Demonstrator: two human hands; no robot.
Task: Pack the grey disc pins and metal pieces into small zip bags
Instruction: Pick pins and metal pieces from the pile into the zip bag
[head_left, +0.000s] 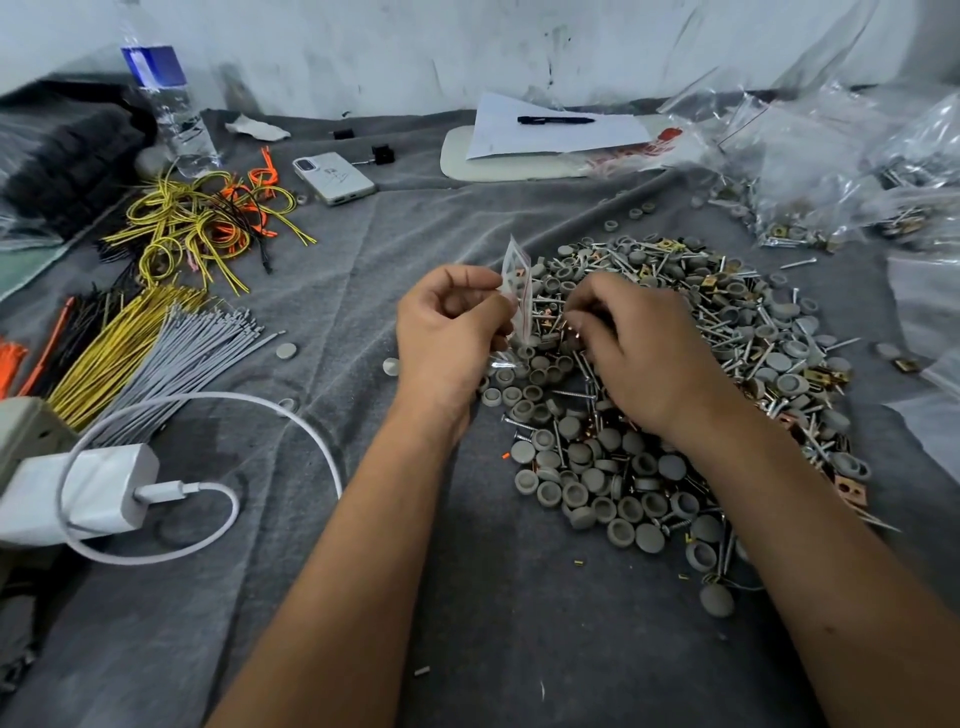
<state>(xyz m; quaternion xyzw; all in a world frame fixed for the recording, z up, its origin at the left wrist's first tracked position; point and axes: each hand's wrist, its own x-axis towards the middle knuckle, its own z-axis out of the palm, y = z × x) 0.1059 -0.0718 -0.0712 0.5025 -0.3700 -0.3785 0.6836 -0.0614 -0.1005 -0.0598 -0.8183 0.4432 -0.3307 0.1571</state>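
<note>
My left hand (449, 325) pinched a small clear zip bag with a red seal line (517, 291) upright over the heap of grey disc pins, screws and copper-coloured metal pieces (670, 395) on the grey cloth-covered tabletop (363, 545). My right hand (631, 345) curled its grip beside the bag's mouth; what it held I could not tell. Filled clear bags (795, 208) lay far right, yet most of the heap remained unpacked.

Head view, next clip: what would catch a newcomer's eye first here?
First, the big heap of grey disc pins and metal pieces spread over the grey cloth at centre right. Just above its near edge, the left hand pinches a small zip bag upright while the right hand works at the heap beside it. Off to the left, bright yellow and orange wires lie tangled.
</note>
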